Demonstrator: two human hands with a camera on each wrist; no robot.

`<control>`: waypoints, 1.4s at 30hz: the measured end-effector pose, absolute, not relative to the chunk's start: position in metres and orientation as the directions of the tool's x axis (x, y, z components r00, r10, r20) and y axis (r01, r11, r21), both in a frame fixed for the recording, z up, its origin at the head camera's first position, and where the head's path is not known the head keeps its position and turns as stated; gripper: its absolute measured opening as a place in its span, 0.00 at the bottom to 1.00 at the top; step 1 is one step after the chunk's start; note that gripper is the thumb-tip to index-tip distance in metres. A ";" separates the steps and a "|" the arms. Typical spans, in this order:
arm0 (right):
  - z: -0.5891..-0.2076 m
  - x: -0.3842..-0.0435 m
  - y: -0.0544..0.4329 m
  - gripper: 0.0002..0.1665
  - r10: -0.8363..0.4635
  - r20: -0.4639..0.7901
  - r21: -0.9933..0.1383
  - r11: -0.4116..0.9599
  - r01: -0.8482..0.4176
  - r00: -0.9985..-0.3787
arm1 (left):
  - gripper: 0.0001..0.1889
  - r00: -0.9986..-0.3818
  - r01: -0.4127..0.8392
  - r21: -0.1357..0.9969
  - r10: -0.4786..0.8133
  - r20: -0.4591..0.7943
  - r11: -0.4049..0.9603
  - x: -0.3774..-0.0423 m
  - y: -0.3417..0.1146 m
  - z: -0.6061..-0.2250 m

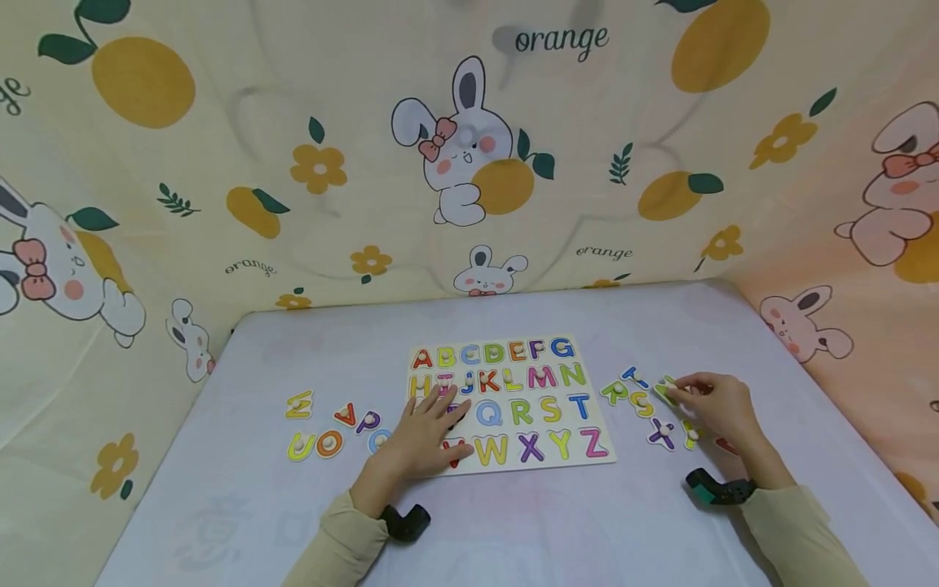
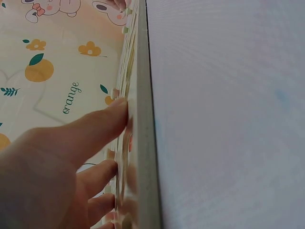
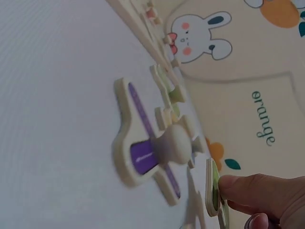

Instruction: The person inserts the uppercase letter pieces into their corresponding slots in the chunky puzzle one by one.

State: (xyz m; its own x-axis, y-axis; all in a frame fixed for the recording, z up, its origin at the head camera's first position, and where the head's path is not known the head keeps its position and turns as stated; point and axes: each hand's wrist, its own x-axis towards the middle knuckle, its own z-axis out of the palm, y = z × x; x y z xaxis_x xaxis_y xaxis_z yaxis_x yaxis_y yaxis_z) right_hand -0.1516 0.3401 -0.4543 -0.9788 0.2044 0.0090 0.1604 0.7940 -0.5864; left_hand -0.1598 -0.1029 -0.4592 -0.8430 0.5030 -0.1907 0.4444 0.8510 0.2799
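Observation:
My left hand (image 1: 425, 436) lies with spread fingers on the pale alphabet puzzle board (image 1: 539, 469), covering part of its lower left. In the left wrist view the thumb (image 2: 102, 126) touches the board beside its edge. To the right of the board, my right hand (image 1: 715, 401) pinches a green letter piece (image 1: 664, 391). In the right wrist view that green letter piece (image 3: 213, 191) stands on edge under the fingers. Near this hand lie a purple X (image 1: 661, 434), a yellow-green Y (image 1: 691, 434), an orange-yellow S (image 1: 641, 403), a green R (image 1: 614, 393) and a blue T (image 1: 634, 377).
Left of the board lie a yellow W (image 1: 299, 405), a yellow U (image 1: 301, 446), an orange O (image 1: 329, 443), a red V (image 1: 345, 414) and a purple P (image 1: 368, 421). A red piece (image 1: 726, 446) is partly hidden by the right wrist. Printed cloth (image 1: 352, 81) surrounds the table.

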 end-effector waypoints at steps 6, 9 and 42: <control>-0.452 -0.156 0.332 0.25 0.220 -0.025 -0.616 0.765 0.188 -0.975 | 0.37 -0.844 0.446 0.268 0.501 -0.193 0.854 -0.158 -0.105 -0.459; -0.450 -0.158 0.328 0.25 0.210 -0.024 -0.614 0.768 0.180 -0.977 | 0.37 -0.843 0.449 0.276 0.505 -0.185 0.850 -0.158 -0.105 -0.459; -0.453 -0.203 0.263 0.13 -0.075 0.033 -0.727 0.682 -0.075 -0.997 | 0.38 -0.837 0.462 0.264 0.515 -0.186 0.846 -0.161 -0.104 -0.463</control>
